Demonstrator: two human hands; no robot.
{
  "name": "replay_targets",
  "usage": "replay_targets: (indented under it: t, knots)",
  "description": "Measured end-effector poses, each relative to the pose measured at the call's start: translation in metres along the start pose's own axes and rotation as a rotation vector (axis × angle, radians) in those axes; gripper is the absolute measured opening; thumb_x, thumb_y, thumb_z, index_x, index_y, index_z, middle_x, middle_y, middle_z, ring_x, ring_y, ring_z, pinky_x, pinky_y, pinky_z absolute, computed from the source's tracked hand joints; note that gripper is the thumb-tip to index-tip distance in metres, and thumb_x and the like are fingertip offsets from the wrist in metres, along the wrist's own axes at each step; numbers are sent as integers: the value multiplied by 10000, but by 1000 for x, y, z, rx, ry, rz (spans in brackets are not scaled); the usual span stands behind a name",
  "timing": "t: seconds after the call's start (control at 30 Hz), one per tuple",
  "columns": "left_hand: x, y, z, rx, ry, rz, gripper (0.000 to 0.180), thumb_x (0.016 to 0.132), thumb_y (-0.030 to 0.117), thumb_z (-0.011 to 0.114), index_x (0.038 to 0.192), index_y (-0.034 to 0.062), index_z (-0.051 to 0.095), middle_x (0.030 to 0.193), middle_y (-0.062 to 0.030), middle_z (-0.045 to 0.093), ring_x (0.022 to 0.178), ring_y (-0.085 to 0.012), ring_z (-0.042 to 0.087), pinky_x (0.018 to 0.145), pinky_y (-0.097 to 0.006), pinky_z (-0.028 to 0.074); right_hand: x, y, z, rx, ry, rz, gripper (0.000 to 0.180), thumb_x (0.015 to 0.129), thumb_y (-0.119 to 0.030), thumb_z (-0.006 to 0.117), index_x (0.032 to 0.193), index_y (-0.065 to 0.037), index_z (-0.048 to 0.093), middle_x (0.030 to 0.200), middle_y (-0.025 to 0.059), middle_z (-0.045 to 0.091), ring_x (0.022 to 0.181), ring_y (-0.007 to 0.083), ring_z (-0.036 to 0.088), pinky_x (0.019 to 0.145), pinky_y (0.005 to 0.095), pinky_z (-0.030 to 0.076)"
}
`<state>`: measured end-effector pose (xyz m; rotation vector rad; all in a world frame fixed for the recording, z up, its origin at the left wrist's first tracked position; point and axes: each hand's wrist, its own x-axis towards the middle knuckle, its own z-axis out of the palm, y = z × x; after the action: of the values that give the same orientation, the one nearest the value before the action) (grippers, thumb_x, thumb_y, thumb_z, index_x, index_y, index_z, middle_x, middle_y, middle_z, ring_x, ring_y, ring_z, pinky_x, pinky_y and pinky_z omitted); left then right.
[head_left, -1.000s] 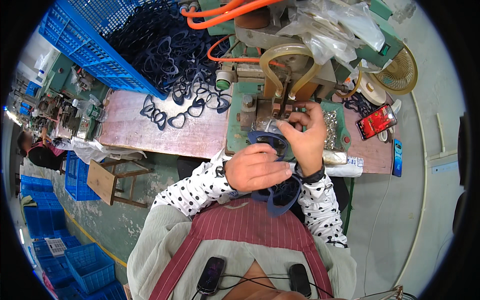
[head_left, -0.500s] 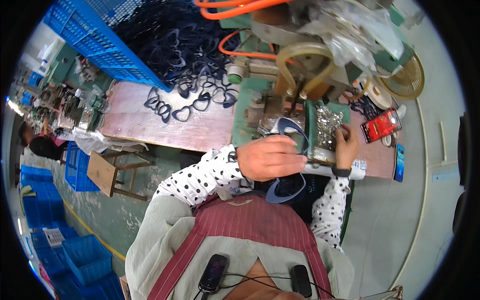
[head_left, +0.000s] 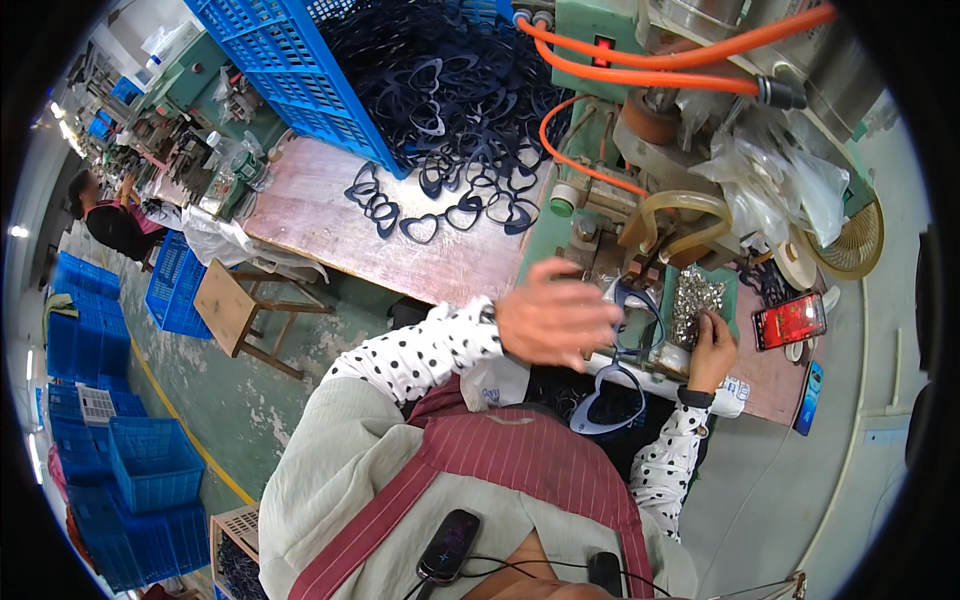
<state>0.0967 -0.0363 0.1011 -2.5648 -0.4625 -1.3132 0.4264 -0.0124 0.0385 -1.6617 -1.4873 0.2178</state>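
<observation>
Before me, a dark blue spectacle-frame front (head_left: 606, 427) with two heart-shaped rims sits at the green bench machine (head_left: 585, 235), one rim near its working point, the other toward my lap. Just left of it, my left hand (head_left: 555, 318) is open, its fingers stretched and slightly blurred. Its fingertips come close to the frame; whether they touch it I cannot tell. My right hand (head_left: 712, 352) is at the near right edge of a green tray (head_left: 731, 290) of small shiny metal parts (head_left: 697, 297). Its thumb and fingers are pinched together, hiding anything between them.
A blue crate (head_left: 310, 85) spills many dark blue frames (head_left: 460, 205) onto the worktable (head_left: 320, 215). Orange hoses (head_left: 680, 60) cross above the machine. A red-screened phone (head_left: 790, 322) lies right of the tray. A wooden stool (head_left: 235, 305) and blue crates (head_left: 155, 460) stand left; another person (head_left: 115, 220) sits farther off.
My left hand has drawn leftward off the spectacle-frame front and its fingers have spread. My right hand stays at the tray. The whole view has shifted.
</observation>
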Motion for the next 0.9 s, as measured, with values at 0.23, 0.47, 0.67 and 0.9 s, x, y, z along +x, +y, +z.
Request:
replay_targets:
  t: [0.23,0.47,0.67,0.9]
  knots:
    - [-65,-115,14,638,-53,-1074,342,869,327,661,943,1,585,792,-147,634,619,-316,637,541,-394,497,-6,-10,1,75,154,112,173,896,-154,649,1018,-39,692,861,138,700,752,246,664,698,340,509]
    - [-77,-160,39,734,-505,-1417,409,851,451,602,844,66,741,833,-145,709,824,-314,697,689,-409,549,-3,-11,2,-63,144,-22,169,871,-132,664,995,-30,714,895,146,697,803,290,637,752,367,497]
    - [-89,-123,19,560,-546,-1316,304,813,344,562,862,92,726,919,-164,671,787,-352,667,682,-449,536,-4,-8,0,-60,118,-81,134,831,-71,669,952,-57,724,909,111,693,850,283,617,774,369,485]
    - [-51,-44,-14,251,232,-1061,152,787,7,565,930,43,601,872,-143,611,749,-333,595,658,-410,475,0,-32,2,151,64,10,147,804,-38,678,937,-51,737,919,112,705,850,242,642,792,321,486]
